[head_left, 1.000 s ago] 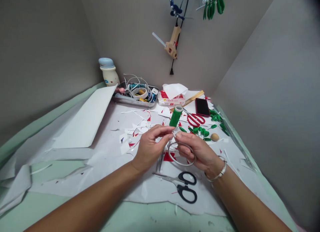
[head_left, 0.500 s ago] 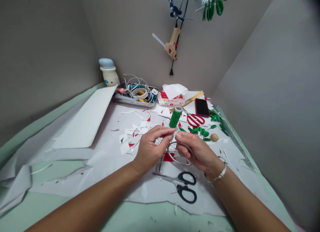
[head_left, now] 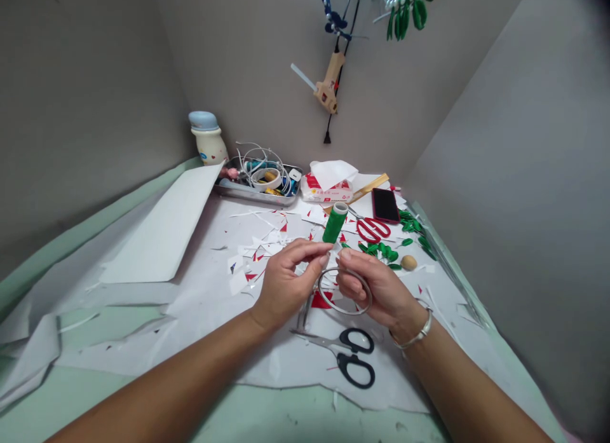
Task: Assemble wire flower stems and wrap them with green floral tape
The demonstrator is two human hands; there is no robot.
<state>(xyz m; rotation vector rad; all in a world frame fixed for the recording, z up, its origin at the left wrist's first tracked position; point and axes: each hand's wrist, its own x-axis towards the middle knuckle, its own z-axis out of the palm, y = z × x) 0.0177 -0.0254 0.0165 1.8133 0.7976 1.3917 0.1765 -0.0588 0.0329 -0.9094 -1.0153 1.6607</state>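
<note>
My left hand [head_left: 291,274] is closed in a pinch, thumb against fingertips, over the middle of the paper-covered table. What it pinches is too small to make out. Close beside it, my right hand [head_left: 374,281], with a bracelet at the wrist, has its fingers bent round a thin silver metal ring [head_left: 344,313]. Its thumb and index fingertips face the left fingertips across a small gap. Just behind both hands stands a spool of green thread [head_left: 334,224]. Black-handled scissors [head_left: 350,347] lie in front, beside a slim metal tool [head_left: 305,313] partly hidden under my left hand.
Red-handled scissors [head_left: 373,229], green leaf shapes [head_left: 381,250], a brown ball [head_left: 408,262] and a phone [head_left: 385,205] lie to the right. Behind are a metal tray [head_left: 257,193] and a tissue pack [head_left: 326,190]. White board [head_left: 162,233] leans left; a glue gun [head_left: 328,84] hangs above.
My right fingertips have shifted slightly right, and the gap to my left fingertips looks a little wider. The ring has risen very slightly. The things on the table stay where they were.
</note>
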